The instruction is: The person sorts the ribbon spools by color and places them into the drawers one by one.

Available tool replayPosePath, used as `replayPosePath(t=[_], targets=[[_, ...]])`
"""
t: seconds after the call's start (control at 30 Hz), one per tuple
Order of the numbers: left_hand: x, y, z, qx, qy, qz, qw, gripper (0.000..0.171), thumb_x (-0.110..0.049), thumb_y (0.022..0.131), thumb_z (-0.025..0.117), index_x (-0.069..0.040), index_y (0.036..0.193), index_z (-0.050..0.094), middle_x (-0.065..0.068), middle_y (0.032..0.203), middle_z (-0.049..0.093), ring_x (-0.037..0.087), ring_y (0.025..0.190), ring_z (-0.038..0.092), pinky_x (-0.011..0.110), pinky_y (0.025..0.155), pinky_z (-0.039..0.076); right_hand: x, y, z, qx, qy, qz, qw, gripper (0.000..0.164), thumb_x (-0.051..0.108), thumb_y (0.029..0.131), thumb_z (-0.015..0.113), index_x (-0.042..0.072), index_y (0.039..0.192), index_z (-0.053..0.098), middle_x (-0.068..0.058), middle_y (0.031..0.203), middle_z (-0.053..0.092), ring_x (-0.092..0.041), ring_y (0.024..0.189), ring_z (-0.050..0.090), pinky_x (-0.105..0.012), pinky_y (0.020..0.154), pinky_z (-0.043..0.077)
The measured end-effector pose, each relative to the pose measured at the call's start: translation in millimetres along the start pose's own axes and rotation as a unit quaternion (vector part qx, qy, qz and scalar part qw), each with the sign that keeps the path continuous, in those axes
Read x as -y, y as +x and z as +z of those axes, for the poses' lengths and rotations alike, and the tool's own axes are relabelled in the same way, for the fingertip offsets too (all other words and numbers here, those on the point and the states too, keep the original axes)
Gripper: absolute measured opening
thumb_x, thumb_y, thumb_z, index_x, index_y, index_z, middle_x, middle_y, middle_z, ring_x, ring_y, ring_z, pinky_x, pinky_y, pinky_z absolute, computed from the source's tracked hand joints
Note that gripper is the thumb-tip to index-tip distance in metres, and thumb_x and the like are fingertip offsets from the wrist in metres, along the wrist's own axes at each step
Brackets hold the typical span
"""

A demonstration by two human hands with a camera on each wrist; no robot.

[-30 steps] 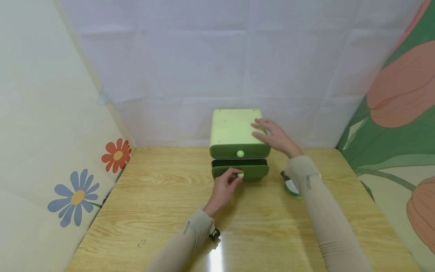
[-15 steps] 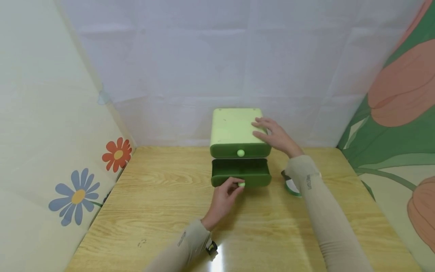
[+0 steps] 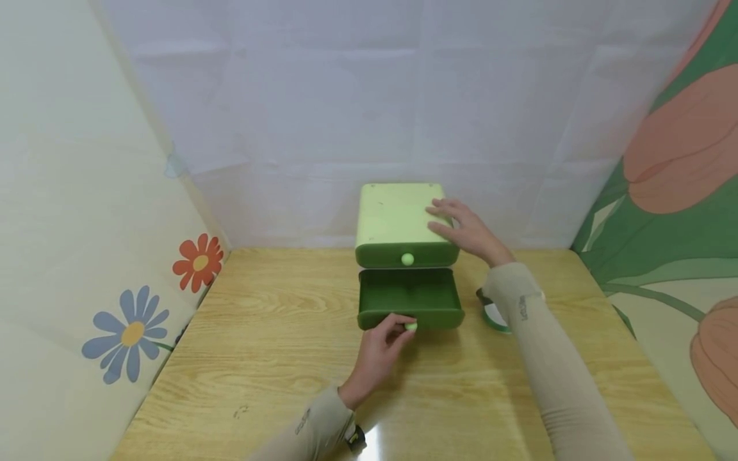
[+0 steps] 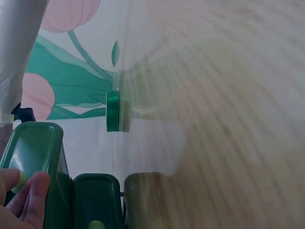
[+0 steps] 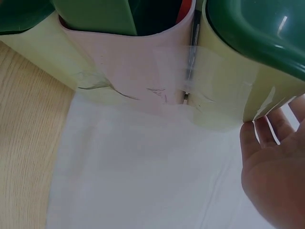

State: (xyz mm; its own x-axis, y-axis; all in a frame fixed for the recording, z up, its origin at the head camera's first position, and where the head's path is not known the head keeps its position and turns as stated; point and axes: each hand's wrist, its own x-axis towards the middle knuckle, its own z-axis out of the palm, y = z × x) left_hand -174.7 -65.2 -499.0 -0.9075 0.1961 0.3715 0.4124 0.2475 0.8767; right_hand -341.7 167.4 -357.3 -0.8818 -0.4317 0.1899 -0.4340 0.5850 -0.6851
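A light green cabinet (image 3: 394, 214) with dark green drawer fronts stands at the table's far edge. Its middle drawer (image 3: 441, 319) is pulled far out, and the dark inside shows from above. With thumb and fingers my left hand (image 3: 373, 358) pinches the round pale knob (image 3: 411, 326) of that drawer; the left wrist view shows the same knob (image 4: 20, 182) between the fingertips. My right hand (image 3: 471, 234) rests with spread fingers on the right side of the cabinet's top. In the right wrist view its fingertips (image 5: 249, 136) touch the uppermost section, beside the pink middle section (image 5: 128, 67).
A low round thing with a green rim (image 3: 497, 319) lies right of the cabinet, partly behind the right sleeve (image 3: 533, 339). A lower drawer (image 4: 96, 198) is closed. White sheeting (image 3: 300, 128) hangs behind the wooden table (image 3: 277, 358), with flower-printed cloth on both sides.
My left hand has drawn the middle drawer toward me by its knob, so more of the inside shows. My right hand stays on the cabinet's top.
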Motion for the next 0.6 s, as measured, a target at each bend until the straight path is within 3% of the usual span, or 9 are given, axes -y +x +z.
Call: replayPosePath(t=[0.13,0.47,0.6], targets=[[-0.5,-3.1,0.5,0.002,-0.004,-0.005,1.0,0.015,-0.015,0.099,0.071,-0.018,0.114,0.072,0.017,0.1,0.077,0.026,0.089,0.075,0.024,0.079,0.061,0,0,0,0.001,-0.001,0.001,1.0,0.058,0.048,0.105,0.057,0.017,0.154,0.049,-0.006,0.171,0.026,-0.034,0.158,0.02,-0.067,0.125,0.019],[-0.4,-4.3,1.5,0.001,-0.009,0.003,1.0,0.016,-0.014,0.098,0.072,-0.02,0.114,0.073,0.013,0.099,0.077,0.025,0.088,0.075,0.025,0.079,0.061,-2,0,-1,-0.005,-0.006,-0.005,1.0,0.057,0.046,0.106,0.055,0.017,0.155,0.049,-0.007,0.171,0.028,-0.033,0.158,0.021,-0.066,0.125,0.019],[-0.1,-4.2,1.2,0.0,-0.015,0.001,0.9999,0.016,-0.015,0.098,0.072,-0.02,0.113,0.073,0.01,0.099,0.078,0.024,0.089,0.075,0.025,0.078,0.061,-12,-3,-1,-0.018,0.041,-0.01,0.999,0.057,0.044,0.108,0.051,0.018,0.159,0.042,-0.007,0.171,0.027,-0.033,0.159,0.02,-0.062,0.127,0.019]])
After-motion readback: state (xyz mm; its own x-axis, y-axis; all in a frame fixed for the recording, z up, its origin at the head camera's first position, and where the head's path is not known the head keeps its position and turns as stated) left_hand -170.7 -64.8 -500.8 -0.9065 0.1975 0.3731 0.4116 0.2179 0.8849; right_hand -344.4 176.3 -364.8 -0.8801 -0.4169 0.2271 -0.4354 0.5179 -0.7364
